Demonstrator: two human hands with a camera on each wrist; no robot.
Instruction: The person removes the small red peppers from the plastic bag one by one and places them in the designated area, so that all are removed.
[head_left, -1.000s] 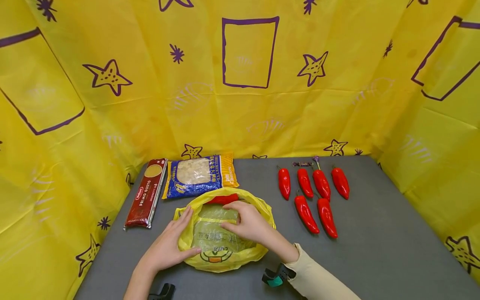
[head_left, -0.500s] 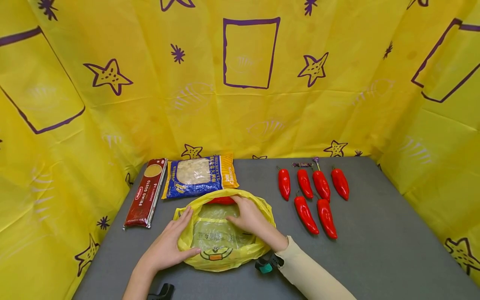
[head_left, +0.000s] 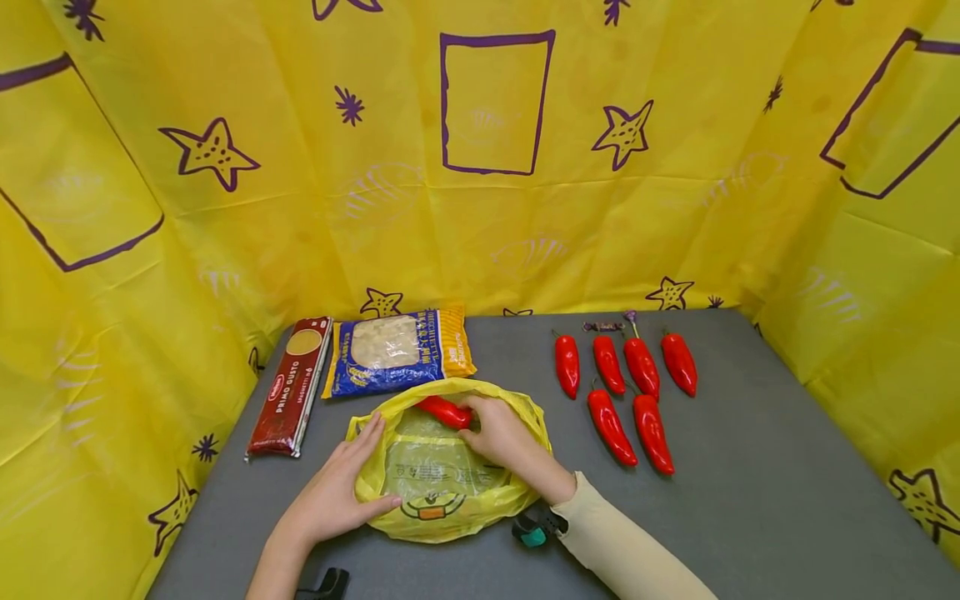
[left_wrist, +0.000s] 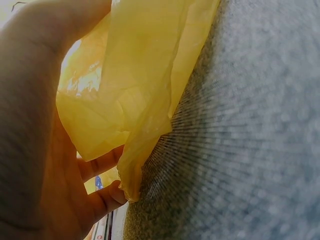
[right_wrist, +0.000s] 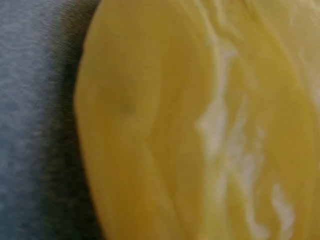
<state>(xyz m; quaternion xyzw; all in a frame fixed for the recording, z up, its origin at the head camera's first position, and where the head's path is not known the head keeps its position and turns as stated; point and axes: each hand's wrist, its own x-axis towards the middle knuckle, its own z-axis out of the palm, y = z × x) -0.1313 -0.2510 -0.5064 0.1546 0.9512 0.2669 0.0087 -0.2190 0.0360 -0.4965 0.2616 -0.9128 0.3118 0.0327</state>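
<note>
A yellow plastic bag (head_left: pixel 435 529) stands with its mouth spread, and in it lies a clear, printed wrapping (head_left: pixel 420 467). My right hand (head_left: pixel 498 433) reaches inside and grips one end of a red chili pepper (head_left: pixel 444 412) near the bag's far wall; the fingertips are partly hidden. On the left side, my left hand (head_left: pixel 341 479) rests along the rim with fingers spread, fairly straight, and the thumb over the near edge. Its fingers (left_wrist: pixel 107 197) touch the outside of the yellow plastic in the left wrist view. Only blurred bag and table appear in the right wrist view.
Several red chili peppers (head_left: pixel 609 425) lie on the grey table (head_left: pixel 757 467) at the right, with a wrapped candy (head_left: pixel 603 327) behind them. A red spaghetti pack (head_left: pixel 291 392) and a blue-yellow orecchiette pack (head_left: pixel 397 354) lie left and behind the bag. Yellow cloth walls surround the table.
My right hand has reached deeper into the bag and taken hold of the chili pepper, which now tilts down toward the right. My left hand has stayed put.
</note>
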